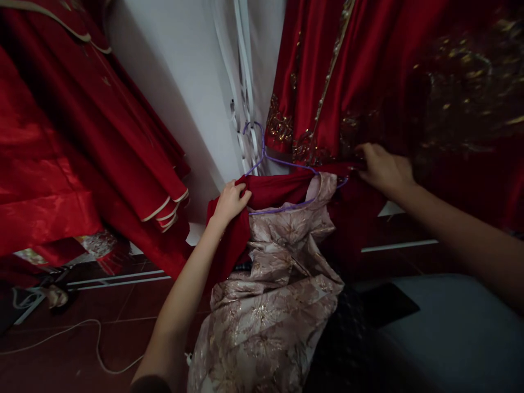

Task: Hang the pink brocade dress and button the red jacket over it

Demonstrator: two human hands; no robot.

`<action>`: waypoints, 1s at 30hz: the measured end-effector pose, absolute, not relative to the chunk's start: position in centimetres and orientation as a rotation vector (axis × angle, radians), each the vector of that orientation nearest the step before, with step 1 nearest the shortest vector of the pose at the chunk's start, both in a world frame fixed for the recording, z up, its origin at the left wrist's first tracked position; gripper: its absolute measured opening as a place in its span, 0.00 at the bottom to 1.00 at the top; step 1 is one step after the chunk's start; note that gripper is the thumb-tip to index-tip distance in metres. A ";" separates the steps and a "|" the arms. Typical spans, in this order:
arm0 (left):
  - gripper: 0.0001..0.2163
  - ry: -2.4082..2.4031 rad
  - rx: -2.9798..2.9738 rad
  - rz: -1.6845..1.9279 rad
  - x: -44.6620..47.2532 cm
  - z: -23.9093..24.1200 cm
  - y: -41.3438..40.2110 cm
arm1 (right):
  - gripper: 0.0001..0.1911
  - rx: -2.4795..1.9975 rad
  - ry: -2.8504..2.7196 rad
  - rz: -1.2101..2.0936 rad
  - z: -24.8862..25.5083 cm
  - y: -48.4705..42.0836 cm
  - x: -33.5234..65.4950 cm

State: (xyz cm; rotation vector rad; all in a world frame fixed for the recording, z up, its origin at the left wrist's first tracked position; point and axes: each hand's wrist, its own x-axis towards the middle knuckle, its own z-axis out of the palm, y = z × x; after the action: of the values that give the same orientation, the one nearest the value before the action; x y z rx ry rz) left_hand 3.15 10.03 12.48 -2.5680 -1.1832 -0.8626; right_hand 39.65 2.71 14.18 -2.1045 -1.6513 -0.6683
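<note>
A purple wire hanger point(282, 160) carries a pale pink dress point(266, 327) with a gold floral pattern, which hangs down in front of me. Behind the dress's neckline, a dark red garment point(280, 190) stretches across the hanger. My left hand point(231, 203) is closed on this red cloth at the hanger's left shoulder. Out past the hanger's right end, my right hand point(385, 168) pinches the red garment's other side, its fingertips partly lost in shadow. The hanger's hook stands beside white metal bars, and I cannot tell whether it touches them.
Red gowns with gold trim point(319, 82) hang at the upper right. More red garments point(135, 147) hang on the left before a white wall point(164, 49). A white cable point(98, 338) lies on the tiled floor. At lower right, a dark flat object point(391, 304) rests on a grey surface point(450, 327).
</note>
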 end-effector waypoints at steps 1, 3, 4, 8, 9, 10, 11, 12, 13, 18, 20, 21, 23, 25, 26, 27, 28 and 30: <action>0.09 -1.202 -2.552 -0.868 3.3 12.4 9.9 | 0.23 -2.087 -1.548 -0.656 14.0 3.1 39.8; 0.09 -1.255 -2.497 -0.870 3.4 12.2 9.6 | 0.23 -2.059 -1.441 -0.542 13.6 3.6 39.5; 0.08 -1.276 -2.466 -0.863 3.4 12.1 9.5 | 0.22 -2.048 -1.459 -0.464 13.3 3.6 39.0; 0.08 -1.300 -2.410 -0.846 3.6 11.8 9.5 | 0.23 -1.964 -1.651 -0.242 11.9 2.4 36.9; 0.08 -1.302 -2.410 -0.858 3.8 11.7 9.5 | 0.24 -1.917 -1.660 -0.219 11.7 1.8 36.6; 0.09 -1.304 -2.413 -0.874 3.9 11.6 9.5 | 0.24 -1.863 -1.653 -0.212 11.5 1.3 36.3; 0.09 -1.307 -2.418 -0.892 4.0 11.5 9.5 | 0.24 -1.817 -1.639 -0.222 11.5 0.7 36.0; 0.09 -1.307 -2.426 -0.914 4.1 11.4 9.5 | 0.24 -1.795 -1.616 -0.253 11.6 0.2 35.8; 0.09 -1.305 -2.438 -0.934 4.2 11.3 9.5 | 0.23 -1.803 -1.582 -0.306 11.8 -0.2 35.6; 0.08 -1.294 -2.482 -0.973 4.4 11.1 9.3 | 0.16 -1.828 -1.545 -0.610 13.1 0.1 34.4; 0.09 -1.301 -2.468 -0.969 4.5 11.0 9.3 | 0.12 -1.731 -1.579 -0.551 13.4 0.9 33.8; 0.09 -1.304 -2.459 -0.968 4.5 11.0 9.3 | 0.11 -1.696 -1.574 -0.451 13.4 1.3 33.6; 0.09 -1.310 -2.447 -0.968 4.6 10.9 9.3 | 0.14 -1.643 -1.523 -0.187 13.5 1.9 33.4; 0.09 -1.313 -2.441 -0.969 4.7 10.9 9.3 | 0.19 -1.589 -1.526 -0.001 13.7 2.1 33.3; 0.09 -1.312 -2.440 -0.969 4.7 10.9 9.3 | 0.20 -1.568 -1.565 -0.003 13.9 2.1 33.3; 0.09 -1.312 -2.439 -0.967 4.8 10.8 9.3 | 0.20 -1.563 -1.613 -0.077 14.1 1.9 33.3; 0.09 -1.315 -2.437 -0.965 4.8 10.8 9.3 | 0.19 -1.578 -1.649 -0.204 14.5 1.8 33.3; 0.09 -1.325 -2.430 -0.957 4.9 10.7 9.3 | 0.17 -1.628 -1.624 -0.472 15.2 1.5 33.1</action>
State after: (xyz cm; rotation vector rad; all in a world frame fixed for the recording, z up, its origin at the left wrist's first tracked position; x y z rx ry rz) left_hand 4.94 9.33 10.75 -2.4305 -1.3253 -0.9565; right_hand 33.15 1.48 15.24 -1.6278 -1.6245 -0.4716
